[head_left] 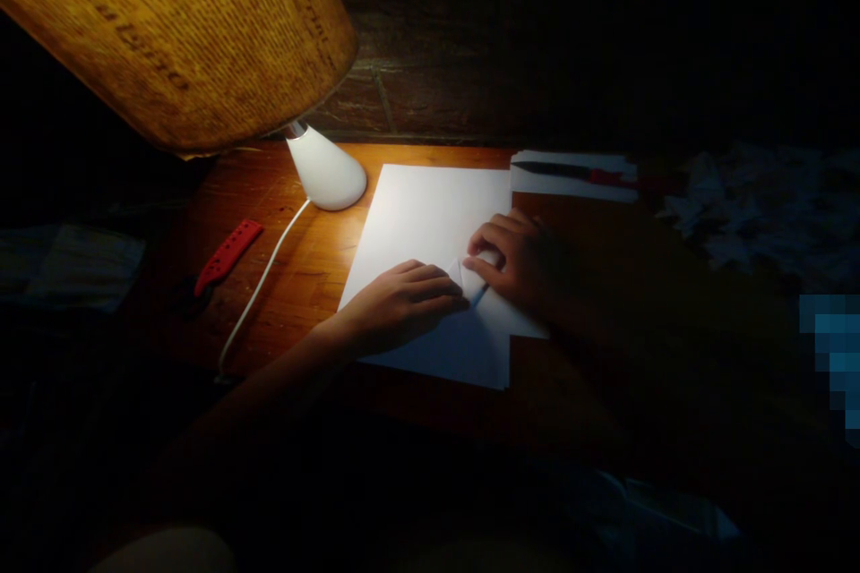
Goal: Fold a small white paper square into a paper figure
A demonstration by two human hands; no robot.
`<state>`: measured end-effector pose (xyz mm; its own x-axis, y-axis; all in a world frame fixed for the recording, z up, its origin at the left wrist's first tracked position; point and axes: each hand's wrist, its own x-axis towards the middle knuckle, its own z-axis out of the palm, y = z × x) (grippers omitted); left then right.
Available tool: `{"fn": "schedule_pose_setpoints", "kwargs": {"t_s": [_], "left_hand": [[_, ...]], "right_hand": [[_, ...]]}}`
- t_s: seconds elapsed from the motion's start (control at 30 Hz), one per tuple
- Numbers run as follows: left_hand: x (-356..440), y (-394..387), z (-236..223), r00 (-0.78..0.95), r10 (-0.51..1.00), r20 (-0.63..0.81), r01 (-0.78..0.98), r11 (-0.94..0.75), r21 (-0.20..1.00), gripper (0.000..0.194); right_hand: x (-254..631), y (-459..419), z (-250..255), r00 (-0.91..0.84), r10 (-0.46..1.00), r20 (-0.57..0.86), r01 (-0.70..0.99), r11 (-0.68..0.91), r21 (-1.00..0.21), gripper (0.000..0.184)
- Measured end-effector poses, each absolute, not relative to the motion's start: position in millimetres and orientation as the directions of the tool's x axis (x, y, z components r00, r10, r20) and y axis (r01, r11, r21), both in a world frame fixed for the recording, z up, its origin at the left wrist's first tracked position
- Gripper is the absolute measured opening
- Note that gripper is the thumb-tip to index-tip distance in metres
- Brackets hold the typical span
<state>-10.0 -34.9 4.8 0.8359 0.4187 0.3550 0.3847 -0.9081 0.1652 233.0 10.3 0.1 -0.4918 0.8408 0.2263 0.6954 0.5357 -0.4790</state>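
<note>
A folded piece of white paper [509,309] lies over a stack of white sheets [436,206] on the wooden table. My left hand [409,300] rests flat on the folded paper's left part, its fingers stretched out and close together. My right hand [517,255] is at the right side of this paper, with curled fingers and the thumb pinching near its upper edge. A small pointed flap shows between the two hands. Parts of the folded paper are hidden under my fingers, and the right forearm is in deep shadow.
A lit lamp with a printed shade [248,27] and white base [329,170] stands at the back left; its white cord [262,277] runs forward. A red-handled tool [229,255] lies left. A red-handled knife [557,169] rests on small papers [571,186]. Crumpled pieces [759,215] lie right.
</note>
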Motion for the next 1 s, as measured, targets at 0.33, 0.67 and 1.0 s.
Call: {"fn": "schedule_pose_setpoints", "kwargs": {"t_s": [0.33, 0.67, 1.0], "left_hand": [[-7.2, -36.0, 4.3, 0.829, 0.444, 0.341, 0.415, -0.896, 0.158, 0.024], [-8.4, -35.2, 4.0, 0.831, 0.447, 0.330, 0.403, -0.894, 0.197, 0.022], [-9.6, -36.5, 1.6, 0.834, 0.464, 0.299, 0.432, -0.886, 0.168, 0.034]], "right_hand": [[233.9, 12.0, -0.4, -0.485, 0.848, 0.213, 0.672, 0.517, -0.530, 0.014], [233.0, 11.5, 0.2, -0.478, 0.854, 0.205, 0.687, 0.509, -0.518, 0.015], [231.4, 9.6, -0.8, -0.448, 0.863, 0.233, 0.698, 0.500, -0.512, 0.022]]}}
